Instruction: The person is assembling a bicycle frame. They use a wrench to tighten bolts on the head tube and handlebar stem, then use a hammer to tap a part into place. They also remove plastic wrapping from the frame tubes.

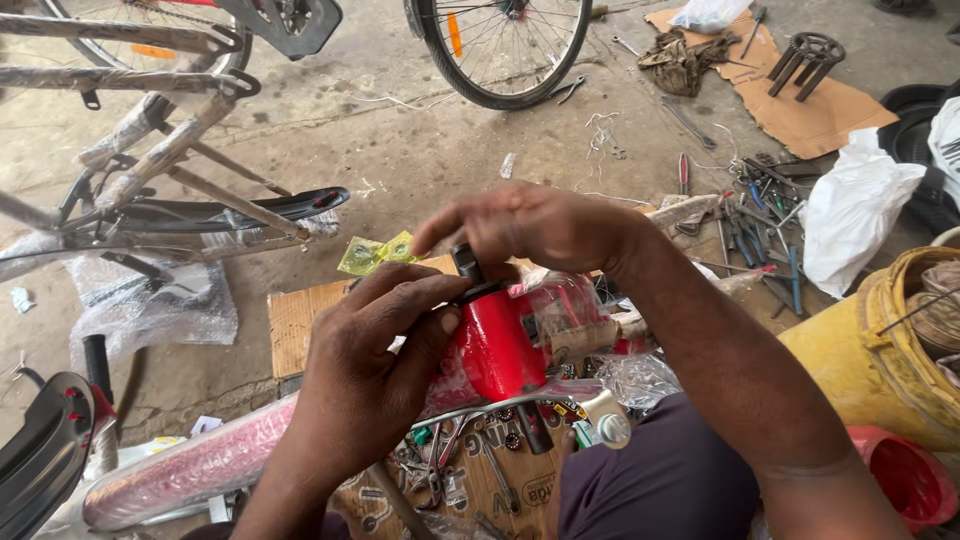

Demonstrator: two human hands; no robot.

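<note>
Red bicycle frame tube is gripped by left hand while right hand pinches its black top fitting, likely needing seating.

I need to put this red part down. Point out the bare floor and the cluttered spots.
Bare concrete floor lies between the bicycle wheel, the wrapped bicycle frame and the cardboard sheet. Crowded: the tool pile right of the right hand, and the cardboard under the left hand and red part.
</note>
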